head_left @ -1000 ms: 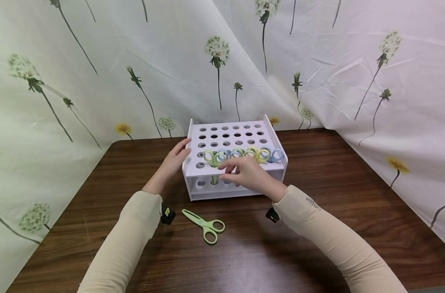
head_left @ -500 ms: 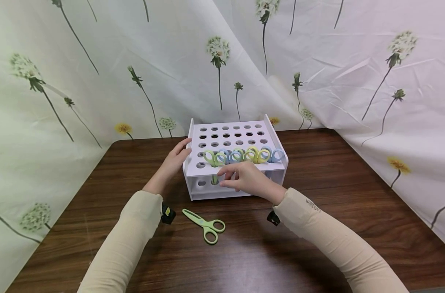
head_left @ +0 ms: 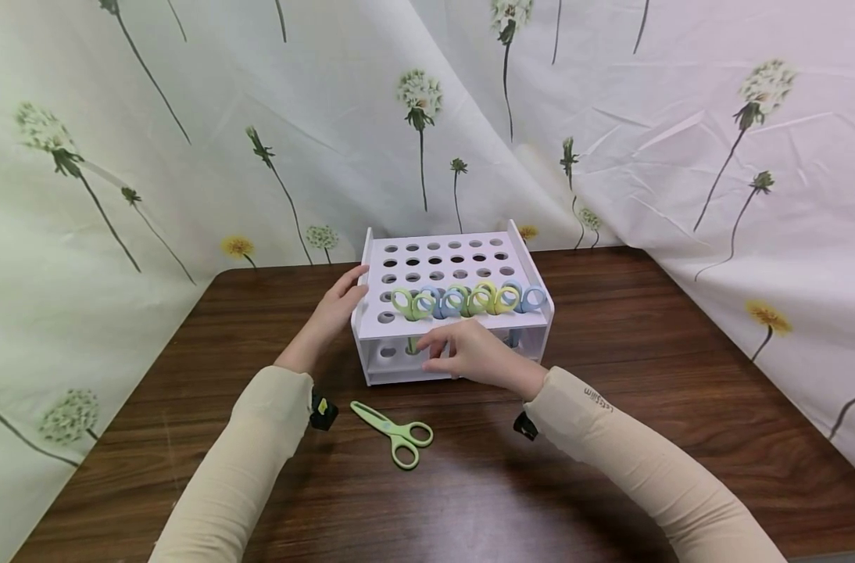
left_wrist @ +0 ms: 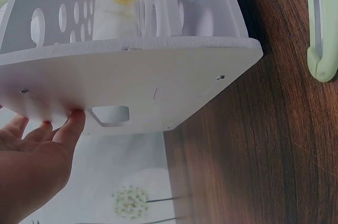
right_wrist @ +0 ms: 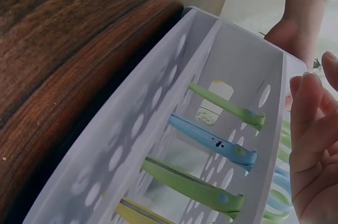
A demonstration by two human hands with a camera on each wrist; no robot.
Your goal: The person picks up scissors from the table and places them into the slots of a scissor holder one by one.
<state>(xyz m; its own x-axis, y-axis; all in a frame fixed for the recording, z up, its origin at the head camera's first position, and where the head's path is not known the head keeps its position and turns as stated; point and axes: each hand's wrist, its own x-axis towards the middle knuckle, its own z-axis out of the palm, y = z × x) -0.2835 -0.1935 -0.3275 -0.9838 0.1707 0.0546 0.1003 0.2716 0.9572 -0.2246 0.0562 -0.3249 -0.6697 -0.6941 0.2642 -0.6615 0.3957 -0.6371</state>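
A white rack [head_left: 399, 376] with rows of round holes stands on the table. Several scissors hang blades-down in one row of it: green scissors [right_wrist: 224, 105], blue scissors [right_wrist: 211, 141], more green scissors [right_wrist: 193, 186] and yellow scissors [right_wrist: 136, 214], with a blue pair at the right end. My left hand [head_left: 338, 303] rests on the rack's left side, its fingertips against the side panel [left_wrist: 163, 81] in the left wrist view. My right hand [head_left: 473, 349] hovers before the rack's front, fingers loosely bent around nothing. Green closed scissors [head_left: 397, 432] lie flat in front of the rack.
The dark wooden table [head_left: 610, 328] extends to both sides of the rack. Behind it hangs a white curtain [head_left: 329, 117] printed with dandelions. The rack's remaining hole rows lie mostly behind the scissors' handles.
My right hand has drawn down slightly from the scissors' handles to in front of the rack, uncovering more of the handles. My left hand, the rack and the table scissors stay put.
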